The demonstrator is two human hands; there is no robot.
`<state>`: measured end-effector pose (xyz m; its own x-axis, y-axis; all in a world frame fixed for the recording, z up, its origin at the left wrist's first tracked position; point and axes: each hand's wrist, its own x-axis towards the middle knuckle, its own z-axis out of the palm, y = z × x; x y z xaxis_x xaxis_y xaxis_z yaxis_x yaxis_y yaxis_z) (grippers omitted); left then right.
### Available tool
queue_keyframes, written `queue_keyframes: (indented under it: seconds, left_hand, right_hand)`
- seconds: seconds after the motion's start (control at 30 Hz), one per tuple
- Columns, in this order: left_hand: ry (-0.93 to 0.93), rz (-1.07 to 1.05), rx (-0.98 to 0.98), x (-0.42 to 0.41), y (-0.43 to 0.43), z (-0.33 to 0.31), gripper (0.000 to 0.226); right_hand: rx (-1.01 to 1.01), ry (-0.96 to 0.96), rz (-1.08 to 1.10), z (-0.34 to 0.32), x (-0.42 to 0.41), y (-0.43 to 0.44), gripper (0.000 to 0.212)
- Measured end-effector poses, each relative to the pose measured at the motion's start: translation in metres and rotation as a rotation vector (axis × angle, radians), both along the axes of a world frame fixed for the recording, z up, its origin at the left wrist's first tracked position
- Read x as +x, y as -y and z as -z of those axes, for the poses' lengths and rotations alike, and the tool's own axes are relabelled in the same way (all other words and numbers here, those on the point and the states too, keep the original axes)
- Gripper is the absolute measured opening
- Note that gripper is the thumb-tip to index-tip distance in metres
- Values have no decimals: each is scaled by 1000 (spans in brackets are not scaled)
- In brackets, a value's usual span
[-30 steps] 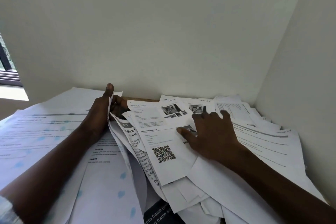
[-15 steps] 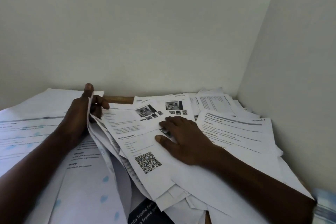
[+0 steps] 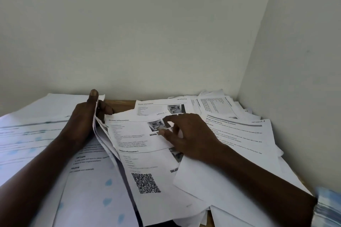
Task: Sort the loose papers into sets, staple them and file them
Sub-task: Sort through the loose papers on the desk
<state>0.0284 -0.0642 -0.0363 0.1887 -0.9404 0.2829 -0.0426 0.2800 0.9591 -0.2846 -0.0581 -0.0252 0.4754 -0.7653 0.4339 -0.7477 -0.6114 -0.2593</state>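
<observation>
Loose printed papers cover a wooden table in a room corner. My left hand grips the top edge of a bundle of sheets, thumb pointing up, holding them raised on edge. Just to the right lies a sheet with a QR code and small photos. My right hand is on that sheet's upper right, fingers curled, thumb and fingertips pinching the paper by the photo. A stack with blue spots lies under my left forearm.
More printed sheets pile up on the right, reaching the side wall. The back wall rises directly behind the table. Blank white sheets overlap under my right forearm.
My right hand went from lying flat on the QR-code sheet to curling its fingers and pinching it near the photo. The view swung right; my left hand kept its grip.
</observation>
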Motion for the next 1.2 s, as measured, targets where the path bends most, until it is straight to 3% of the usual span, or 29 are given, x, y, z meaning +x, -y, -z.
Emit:
queue_keyframes:
  seconds: [0.07, 0.17, 0.27, 0.4, 0.5, 0.57, 0.63, 0.7, 0.87, 1.0, 1.1, 1.2]
  left_hand:
    - [5, -12, -1, 0, -1, -1, 83]
    - [3, -35, 11, -2, -3, -2, 84]
    - [20, -32, -9, -2, -2, -1, 90]
    - [18, -39, 3, 0, -2, -2, 89]
    - [25, -40, 20, 1, -1, -1, 88]
    - [32, -44, 37, 1, 0, -2, 91]
    - [23, -60, 36, 2, 1, -2, 91]
    - [-3, -75, 22, 0, 0, -4, 89]
    - [-60, -71, 11, -3, -6, -11, 81]
    - [-94, -93, -10, -1, -4, -11, 76]
    - [-118, -83, 1, -1, -1, -9, 76]
    - [-131, -71, 19, 2, 2, -8, 75]
  right_hand:
    - [29, -97, 174, 10, 1, 2, 73]
    - [307, -189, 397, 1, 0, 6, 126]
    - [437, -186, 390, -16, -4, 17, 141]
    - [529, -115, 339, -30, -3, 33, 130]
    - [672, 75, 357, -28, -3, 48, 114]
    - [730, 211, 325, -23, -4, 57, 89]
    - [757, 321, 283, -20, -8, 64, 46]
    - [708, 311, 312, -29, -23, 69, 24]
    - [203, -376, 752, -68, -74, 86, 55]
    - [-70, -609, 875, -80, -86, 94, 54]
    - [-252, -525, 648, -76, -58, 94, 63]
    - [41, -128, 128, -68, 0, 61, 62]
